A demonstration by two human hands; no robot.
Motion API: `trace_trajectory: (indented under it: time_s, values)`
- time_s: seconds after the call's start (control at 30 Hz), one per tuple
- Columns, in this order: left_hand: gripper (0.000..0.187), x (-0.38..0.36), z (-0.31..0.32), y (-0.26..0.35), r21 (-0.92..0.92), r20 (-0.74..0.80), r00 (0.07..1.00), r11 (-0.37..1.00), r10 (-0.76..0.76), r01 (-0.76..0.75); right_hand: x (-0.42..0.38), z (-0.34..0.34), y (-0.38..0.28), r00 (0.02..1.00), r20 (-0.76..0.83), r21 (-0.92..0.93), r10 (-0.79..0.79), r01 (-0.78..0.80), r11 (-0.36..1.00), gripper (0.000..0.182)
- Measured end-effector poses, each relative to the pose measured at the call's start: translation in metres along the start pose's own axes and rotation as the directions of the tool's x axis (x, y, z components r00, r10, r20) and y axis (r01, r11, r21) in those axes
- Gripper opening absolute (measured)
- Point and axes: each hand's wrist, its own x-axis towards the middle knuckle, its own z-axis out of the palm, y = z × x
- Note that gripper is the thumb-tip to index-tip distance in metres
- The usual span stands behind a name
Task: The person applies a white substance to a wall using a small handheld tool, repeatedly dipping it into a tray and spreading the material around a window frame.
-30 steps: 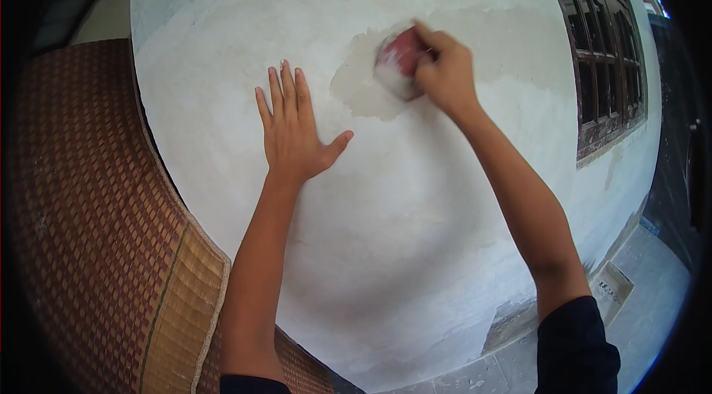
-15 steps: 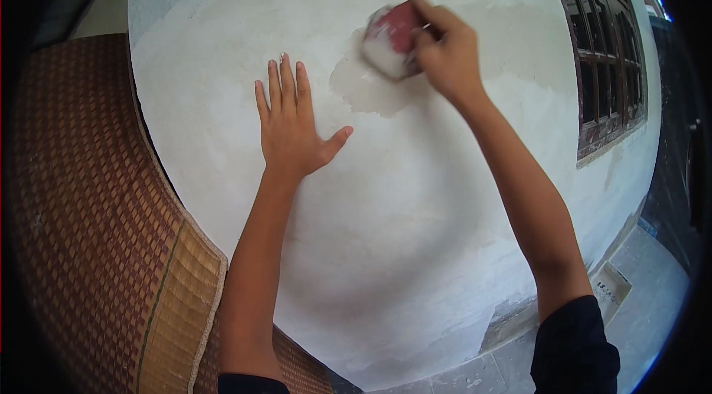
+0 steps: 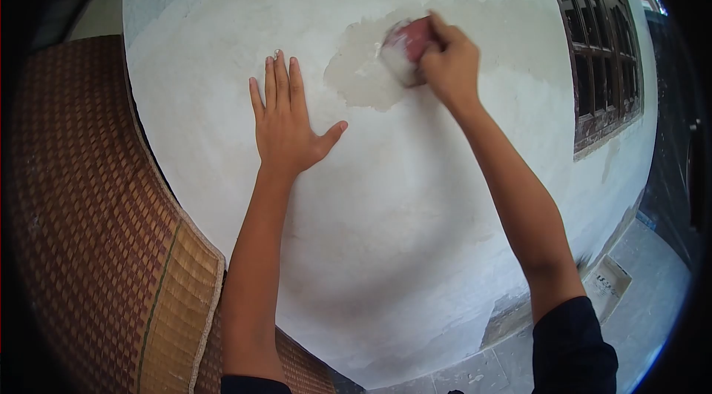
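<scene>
My left hand (image 3: 285,123) lies flat on the whitish wall (image 3: 386,194), fingers stretched upward and thumb spread to the right. A pale speck sits at one fingertip. My right hand (image 3: 454,64) is closed around a red putty scraper (image 3: 417,40), whose lower left part is smeared with white putty. The scraper is slightly blurred and appears to be against the wall. A darker, damp-looking patch of putty (image 3: 356,68) with ragged edges spreads to the left of the scraper and above it, between my two hands.
At the left stands a brown woven mat (image 3: 89,164) with a tan border. A dark wooden window (image 3: 601,60) is set in the wall at the right. Below it, a pale rectangular tray-like thing (image 3: 610,286) rests near grey floor tiles (image 3: 475,375).
My right hand has moved down and a little to the right with the scraper. More of the darker patch shows along its upper right. My left hand stays flat on the wall.
</scene>
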Motion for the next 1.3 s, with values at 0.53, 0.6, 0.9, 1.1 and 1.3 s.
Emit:
trace_trajectory:
  time_s: [0.53,0.6,0.9,1.1,1.3]
  values:
    - [0.110,0.000,0.001,-0.001,-0.002,-0.023,1.000,1.000,0.016,-0.016,-0.046,-0.002,-0.030,0.990,0.140,0.055,0.004,-0.012,0.998,0.050]
    - [0.110,-0.001,0.000,-0.001,0.002,-0.020,1.000,1.000,0.017,-0.017,-0.027,0.000,-0.011,0.994,-0.089,0.019,0.058,-0.057,0.998,0.049]
    - [0.105,0.000,0.000,-0.001,-0.017,-0.033,0.999,1.000,0.020,-0.020,0.000,0.022,-0.015,0.995,0.022,-0.028,-0.101,0.102,0.994,0.045]
    - [0.104,0.001,0.000,0.001,-0.024,-0.025,1.000,1.000,-0.004,0.004,-0.002,0.010,-0.031,0.999,0.007,0.138,-0.035,0.034,0.990,0.047]
    - [0.102,-0.001,0.001,0.001,-0.046,-0.048,0.999,0.999,0.014,-0.016,0.015,0.007,-0.014,0.971,-0.217,0.023,0.099,-0.096,0.995,0.045]
